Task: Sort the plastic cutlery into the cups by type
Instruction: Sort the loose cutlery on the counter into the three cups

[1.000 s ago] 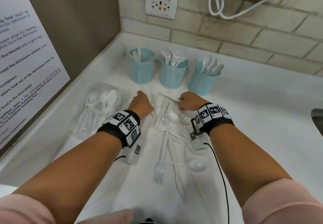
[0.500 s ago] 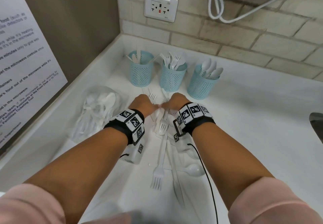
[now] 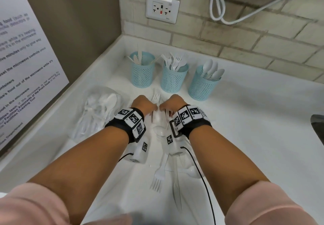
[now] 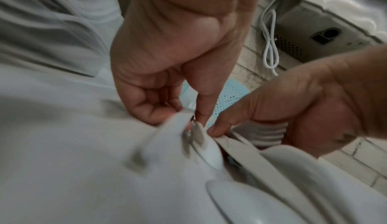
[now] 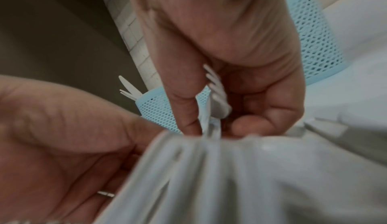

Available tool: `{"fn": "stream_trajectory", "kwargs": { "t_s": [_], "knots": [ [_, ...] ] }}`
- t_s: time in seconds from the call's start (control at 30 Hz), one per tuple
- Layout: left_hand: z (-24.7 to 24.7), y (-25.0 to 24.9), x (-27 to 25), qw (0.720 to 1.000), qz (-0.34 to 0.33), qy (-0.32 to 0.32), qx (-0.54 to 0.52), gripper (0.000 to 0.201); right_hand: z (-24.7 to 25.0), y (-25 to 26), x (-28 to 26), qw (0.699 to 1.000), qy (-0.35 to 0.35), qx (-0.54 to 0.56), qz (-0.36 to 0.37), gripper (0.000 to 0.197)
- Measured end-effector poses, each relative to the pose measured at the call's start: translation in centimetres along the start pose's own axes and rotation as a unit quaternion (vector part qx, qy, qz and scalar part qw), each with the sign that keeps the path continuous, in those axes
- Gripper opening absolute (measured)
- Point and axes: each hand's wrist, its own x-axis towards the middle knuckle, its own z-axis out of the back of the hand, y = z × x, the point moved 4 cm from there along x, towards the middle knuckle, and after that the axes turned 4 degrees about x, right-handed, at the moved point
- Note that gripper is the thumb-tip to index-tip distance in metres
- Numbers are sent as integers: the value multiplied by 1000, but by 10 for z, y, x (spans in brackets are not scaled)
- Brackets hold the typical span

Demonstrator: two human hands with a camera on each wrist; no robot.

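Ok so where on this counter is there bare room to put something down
Bare white counter lies right of the spoon-filled blue mesh cup, up to the dark edge. It is crowded between the arms with loose white plastic cutlery, and at left by the clear plastic bag.

White outlet (image 3: 162, 8) on brick wall (image 3: 245, 42); looped white cable (image 3: 217, 5) upper right; printed notice (image 3: 26, 63) on left.

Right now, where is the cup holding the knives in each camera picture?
Head: knife cup, leftmost of three, at the back.
Left wrist: a blue cup shows mid-frame; which one, unclear.
Right wrist: centre-left, beside the right hand.
Shared landmark: the right hand.
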Motion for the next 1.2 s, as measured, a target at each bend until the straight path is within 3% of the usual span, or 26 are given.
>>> {"fn": "stream_trajectory", "kwargs": {
  "t_s": [0.17, 0.27, 0.4, 0.47, 0.53, 0.6, 0.7, 0.87, 0.93, 1.1, 1.2],
  "knots": [
    [2, -2, 0, 999, -19, -22, -44, 36, 0, -6, -1, 994, 56, 77, -56, 32],
    [2, 2, 2, 994, -10, -2, -112, 29, -3, -12, 0, 985, 124, 91, -75, 33],
    [3, 8, 1, 971, -2, 30, -239, 13, -3, -22, 3, 936, 155, 311, -50, 14],
    [2, 8, -1, 954, 1, 55, -293, 14, -1, -14, -4, 930, 212, 301, -23, 1],
    [3, 4, -4, 932, 0, 89, -352, 10, 3, -5, -9, 929, 255, 267, 8, 12],
    [6, -1, -8, 916, -7, 122, -383, 12, 7, 0, -13, 929, 266, 255, 26, 11],
    [8, -4, -16, 899, -26, 170, -403, 4, 13, -1, -9, 929, 211, 301, 50, 14],
    [8, -3, -27, 893, -59, 215, -391, 24, 22, -3, -6, 909, 120, 395, 63, 23],
    [7, -2, -30, 883, -62, 227, -406, 27, 22, 2, -7, 902, 109, 411, 74, 25],
    [5, -2, -36, 876, -91, 240, -410, 35, 21, 9, -11, 874, 106, 465, 94, 8],
    [5, -4, -37, 878, -109, 237, -401, 35, 20, 8, -12, 882, 85, 454, 88, 11]
  ]
}}
